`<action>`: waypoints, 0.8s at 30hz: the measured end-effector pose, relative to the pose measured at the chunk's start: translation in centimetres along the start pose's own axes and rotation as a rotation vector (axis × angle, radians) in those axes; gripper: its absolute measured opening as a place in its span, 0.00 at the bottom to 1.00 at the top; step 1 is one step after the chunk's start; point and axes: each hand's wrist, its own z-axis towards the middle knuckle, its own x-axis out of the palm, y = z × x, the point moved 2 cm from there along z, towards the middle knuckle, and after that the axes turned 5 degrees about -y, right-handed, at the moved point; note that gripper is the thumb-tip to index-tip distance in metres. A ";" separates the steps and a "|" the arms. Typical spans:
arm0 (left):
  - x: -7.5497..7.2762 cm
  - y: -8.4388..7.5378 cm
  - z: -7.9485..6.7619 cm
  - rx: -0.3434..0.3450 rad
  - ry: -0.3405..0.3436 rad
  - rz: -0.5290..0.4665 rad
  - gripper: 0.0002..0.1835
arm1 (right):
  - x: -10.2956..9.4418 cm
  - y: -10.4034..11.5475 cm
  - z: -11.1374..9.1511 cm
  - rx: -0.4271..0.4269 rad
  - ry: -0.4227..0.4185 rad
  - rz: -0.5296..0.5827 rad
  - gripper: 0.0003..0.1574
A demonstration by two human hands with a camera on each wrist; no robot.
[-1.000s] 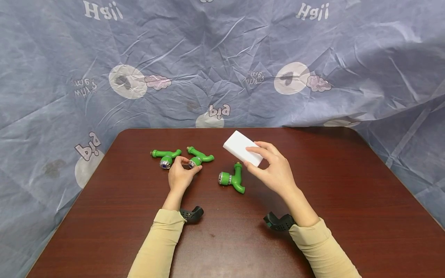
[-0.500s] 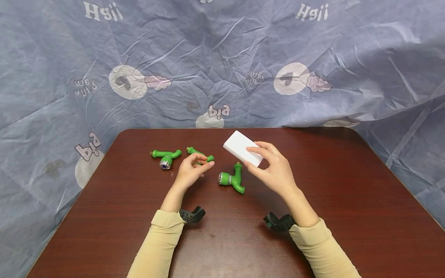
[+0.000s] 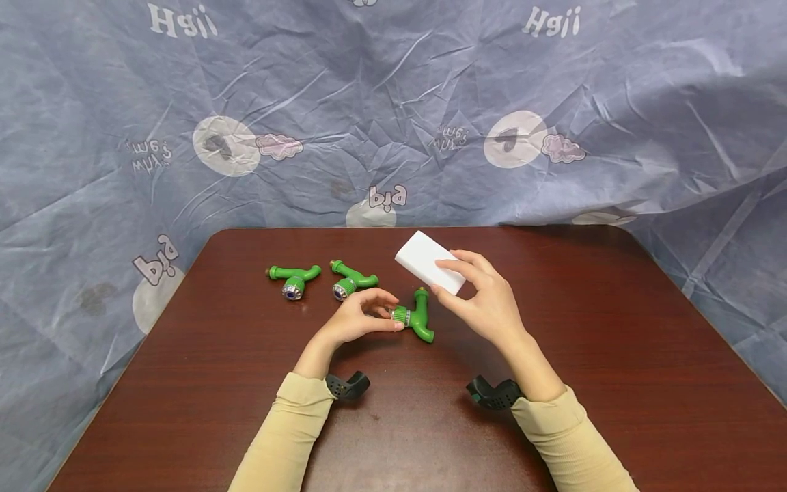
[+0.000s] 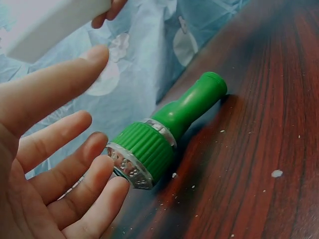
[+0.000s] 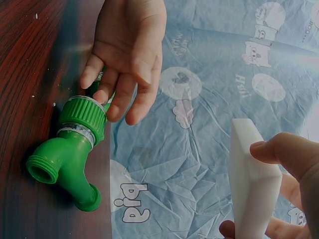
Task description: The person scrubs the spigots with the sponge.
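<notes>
Gripping a white block, one of the hands hovers near green taps.

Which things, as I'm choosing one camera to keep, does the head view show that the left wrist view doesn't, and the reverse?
Only the head view: left tap, middle tap, left sleeve, right sleeve and black wrist straps.
Only the left wrist view: the left palm.
Both: near tap, left hand, white block, right hand (just fingers in the wrist view), table and printed cloth.
</notes>
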 end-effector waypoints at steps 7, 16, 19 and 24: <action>0.1 -1.3 -0.7 -0.029 0.019 0.038 0.27 | 0.0 0.0 0.0 0.014 0.011 -0.009 0.23; 0.3 2.5 0.4 0.000 -0.037 0.159 0.25 | 0.0 0.0 0.0 0.005 0.014 -0.014 0.22; 0.4 2.9 0.5 -0.006 -0.045 0.213 0.26 | 0.1 0.1 0.0 0.000 0.016 -0.016 0.22; 0.5 2.9 0.5 0.003 -0.059 0.204 0.25 | 0.1 0.0 0.0 0.003 0.020 -0.019 0.23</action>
